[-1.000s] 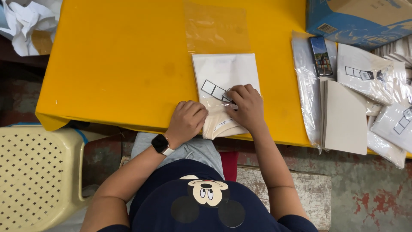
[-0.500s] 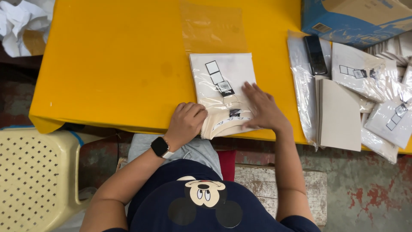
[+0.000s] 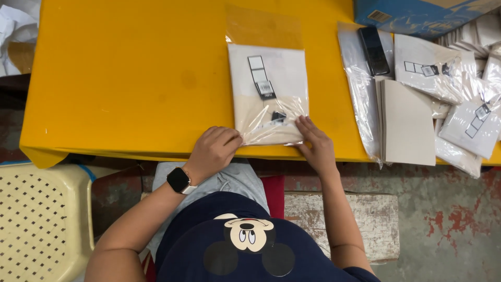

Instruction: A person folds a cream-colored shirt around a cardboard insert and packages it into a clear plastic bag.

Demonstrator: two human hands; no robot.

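A clear plastic bag (image 3: 269, 94) lies lengthwise on the yellow table (image 3: 130, 78), with a folded cream garment and a strip of black-and-white tags inside. The bag's near end rests at the table's front edge. My left hand (image 3: 211, 151) pinches the bag's near left corner with curled fingers. My right hand (image 3: 315, 146) lies flat with fingers spread on the near right corner, pressing the bag down. A dark smartwatch (image 3: 179, 180) sits on my left wrist.
To the right lie empty clear bags (image 3: 360, 94), a stack of grey cardboard sheets (image 3: 407, 122), a black phone (image 3: 374, 50) and several packed garments (image 3: 469, 120). A blue carton (image 3: 417, 15) stands at the back right. A cream perforated chair (image 3: 36, 219) is at the lower left.
The garment has slid farther into the bag, away from me. My right hand moved from the middle of the bag to its near right corner. My left hand stayed at the near left corner.
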